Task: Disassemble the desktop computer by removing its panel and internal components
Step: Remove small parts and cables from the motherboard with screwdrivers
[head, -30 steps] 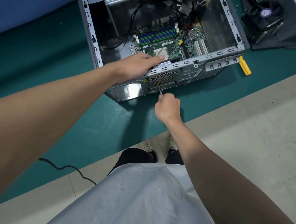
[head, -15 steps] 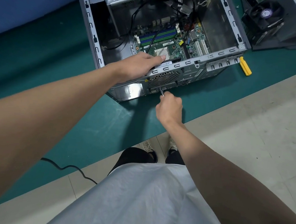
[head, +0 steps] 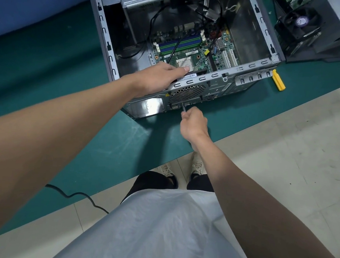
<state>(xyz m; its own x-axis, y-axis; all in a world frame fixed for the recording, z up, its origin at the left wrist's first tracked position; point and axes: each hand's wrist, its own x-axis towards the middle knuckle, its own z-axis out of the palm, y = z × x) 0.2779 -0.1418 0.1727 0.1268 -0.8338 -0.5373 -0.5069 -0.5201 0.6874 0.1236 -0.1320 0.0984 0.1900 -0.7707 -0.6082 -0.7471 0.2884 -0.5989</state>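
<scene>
The open computer case point(head: 108, 44) lies on the green worktop point(head: 104, 140) toward its near edge, holding the motherboard point(head: 192, 52) and a black cable point(head: 174, 46); the left hand point(head: 158, 77) rests flat on the case's rear rim, fingers straight; the right hand point(head: 194, 124) grips a screwdriver point(head: 183, 107), its tip against the rear panel.

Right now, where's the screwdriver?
Head view, centre: the screwdriver is gripped in the right hand, its tip against the rear of the computer case just below the fan grille. The left hand rests on the case rim above it.
</scene>
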